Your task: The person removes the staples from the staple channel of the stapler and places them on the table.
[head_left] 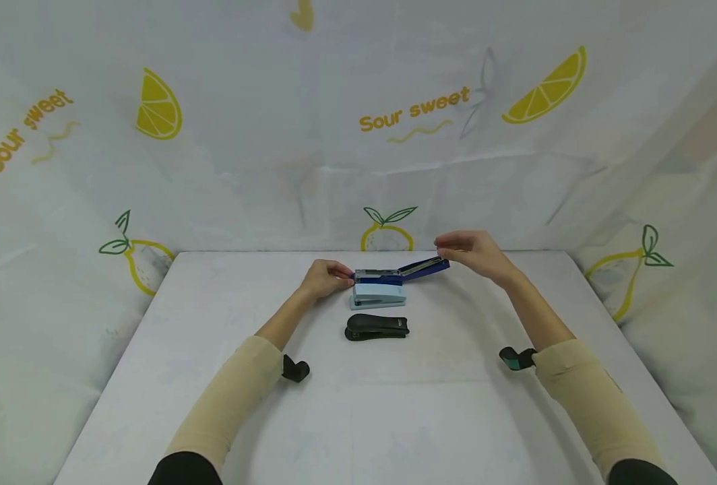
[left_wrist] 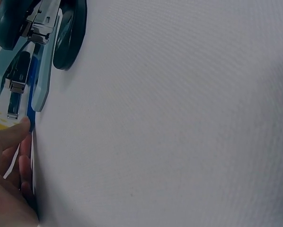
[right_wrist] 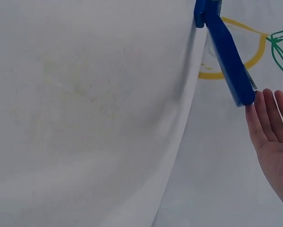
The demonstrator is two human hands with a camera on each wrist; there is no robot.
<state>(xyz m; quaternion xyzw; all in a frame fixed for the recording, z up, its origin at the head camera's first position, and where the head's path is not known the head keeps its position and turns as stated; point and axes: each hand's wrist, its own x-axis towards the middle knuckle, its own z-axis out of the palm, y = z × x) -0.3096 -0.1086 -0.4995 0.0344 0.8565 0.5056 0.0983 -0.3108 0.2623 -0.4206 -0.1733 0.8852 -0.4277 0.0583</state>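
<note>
Blue stapler (head_left: 402, 273): found near the 12 o'clock edge of the white surface (head_left: 443, 417), unfolded at its hinge, metal rail exposed, upper arm angled up toward 2 o'clock. Left hand (head_left: 327, 278) pinches its 9 o'clock end between thumb and fingers. Right hand (head_left: 476, 254) is at the raised tip, fingers extended, not grasping; the fingertips appear to touch it.

Step in hand, as judged: working the unfolded stapler's upper arm while its base is steadied. The next move would call for the left hand to keep the base firm and the right to guide the arm about its hinge.

Pale-blue stapler (head_left: 378, 296) lies just on the 6 o'clock side of the blue one; contact cannot be determined. Black stapler (head_left: 377, 327) lies beyond it, farther toward 6 o'clock.

Room: white cloth (head_left: 243, 81) hangs behind and at both sides, printed with yellow lemons and "Sour sweet" lettering.
</note>
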